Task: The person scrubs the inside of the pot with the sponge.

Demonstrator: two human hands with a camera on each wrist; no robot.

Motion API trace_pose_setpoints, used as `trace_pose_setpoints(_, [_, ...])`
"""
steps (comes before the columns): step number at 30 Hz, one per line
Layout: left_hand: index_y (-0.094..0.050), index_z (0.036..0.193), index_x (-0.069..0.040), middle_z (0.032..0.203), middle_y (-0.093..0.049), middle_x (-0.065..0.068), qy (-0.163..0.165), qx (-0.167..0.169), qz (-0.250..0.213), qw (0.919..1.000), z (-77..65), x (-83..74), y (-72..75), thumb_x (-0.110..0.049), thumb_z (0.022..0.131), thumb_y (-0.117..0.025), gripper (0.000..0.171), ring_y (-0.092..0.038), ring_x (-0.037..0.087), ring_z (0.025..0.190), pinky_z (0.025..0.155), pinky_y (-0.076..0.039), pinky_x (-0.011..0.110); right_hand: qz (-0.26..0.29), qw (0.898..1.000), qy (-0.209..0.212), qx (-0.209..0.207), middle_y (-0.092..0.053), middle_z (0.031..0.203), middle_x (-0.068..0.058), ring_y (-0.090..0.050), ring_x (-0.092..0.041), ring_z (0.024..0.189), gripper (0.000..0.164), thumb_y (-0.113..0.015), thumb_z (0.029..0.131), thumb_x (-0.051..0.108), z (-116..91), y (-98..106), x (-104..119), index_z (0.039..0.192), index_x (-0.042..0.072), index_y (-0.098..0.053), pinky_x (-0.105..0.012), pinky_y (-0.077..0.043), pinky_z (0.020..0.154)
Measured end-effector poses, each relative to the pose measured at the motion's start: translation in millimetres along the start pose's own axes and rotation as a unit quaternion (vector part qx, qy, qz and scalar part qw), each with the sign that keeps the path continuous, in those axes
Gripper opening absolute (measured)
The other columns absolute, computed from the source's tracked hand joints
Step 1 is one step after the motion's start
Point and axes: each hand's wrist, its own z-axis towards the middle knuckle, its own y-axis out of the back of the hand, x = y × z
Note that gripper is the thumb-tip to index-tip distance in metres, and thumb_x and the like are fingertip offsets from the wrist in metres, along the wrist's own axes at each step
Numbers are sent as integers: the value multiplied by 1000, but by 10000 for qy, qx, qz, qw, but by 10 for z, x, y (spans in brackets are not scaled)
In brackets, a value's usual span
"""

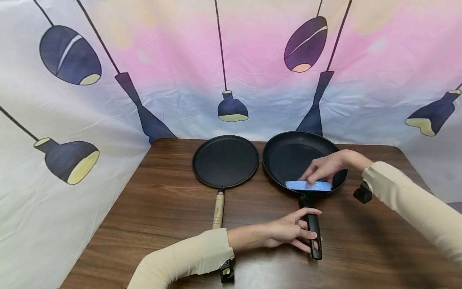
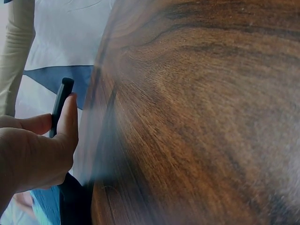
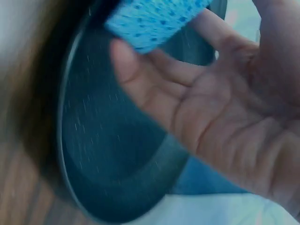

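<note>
A blue sponge point(image 1: 317, 186) is pinched between the thumb and fingers of my right hand point(image 1: 326, 166), over the near side of a deep black frying pan point(image 1: 285, 152). In the right wrist view the sponge point(image 3: 157, 23) shows dark pores and sits at the fingertips, above the pan's inner wall point(image 3: 117, 117). My left hand point(image 1: 288, 230) grips the pan's black handle point(image 1: 313, 224) between thumb and fingers, index finger reaching across it. The left wrist view shows this hand point(image 2: 42, 150) pinching the handle point(image 2: 61, 103) from the side. Whether the sponge touches the pan cannot be told.
A flat black pan point(image 1: 225, 160) with a wooden handle point(image 1: 218, 210) lies left of the frying pan, close to its rim. Both are on a brown wooden table point(image 1: 151, 224). Behind the table hangs a cloth point(image 1: 195, 80) printed with lamps.
</note>
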Motion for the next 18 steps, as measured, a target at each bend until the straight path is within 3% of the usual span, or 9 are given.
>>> trace_pose_setpoints(2, [-43,152,-29,108,-67,7,20,-5,1,10000,3,-8,8,1,103,-55,59,-70,40,112,97,-58,53,-15,9992,278,-276,-63,136,-16,-53,-10,77,57,-62,102,36,129,-3,23,152,12,-49,-30,-58,72])
trace_pose_setpoints(4, [-43,152,-29,108,-67,7,47,-1,-14,10000,5,-17,12,1,103,-54,58,-69,40,113,98,-58,54,-149,9961,554,-667,-65,118,-14,-58,-13,87,64,-64,102,33,269,-12,36,156,9,-41,-33,-56,77])
trace_pose_setpoints(6, [-43,152,-29,108,-67,7,89,26,-32,10000,7,-22,9,1,104,-54,58,-68,41,115,99,-57,55,-417,9901,714,-1136,-61,111,-15,-59,-20,93,66,-67,100,31,414,-25,36,156,10,-38,-37,-54,82])
trace_pose_setpoints(10, [-43,152,-30,107,-66,6,140,36,-31,9999,15,-10,-8,0,104,-54,58,-66,44,118,99,-57,55,-1226,9665,633,-2164,-50,132,-24,-53,-37,117,64,-71,98,27,659,-52,28,151,15,-37,-50,-49,94])
trace_pose_setpoints(14, [-44,151,-30,108,-67,7,118,15,-22,9999,16,15,-18,1,103,-54,58,-67,44,118,97,-58,54,-2419,9251,334,-2908,-43,140,-25,-45,-41,125,64,-76,94,21,826,-8,21,148,25,-42,-58,-49,96])
trace_pose_setpoints(16, [-43,150,-29,113,-68,11,84,54,11,9999,19,10,-15,3,103,-53,58,-66,45,118,98,-57,54,-3223,8898,369,-3210,-46,138,-22,-47,-40,123,64,-79,91,20,865,65,10,146,28,-48,-56,-51,95])
trace_pose_setpoints(18, [-43,148,-29,118,-68,15,93,95,61,9999,27,-9,-5,4,103,-52,57,-66,44,118,98,-57,55,-3971,8464,511,-3512,-50,134,-20,-49,-39,120,64,-83,88,19,872,158,-3,144,30,-55,-56,-51,95])
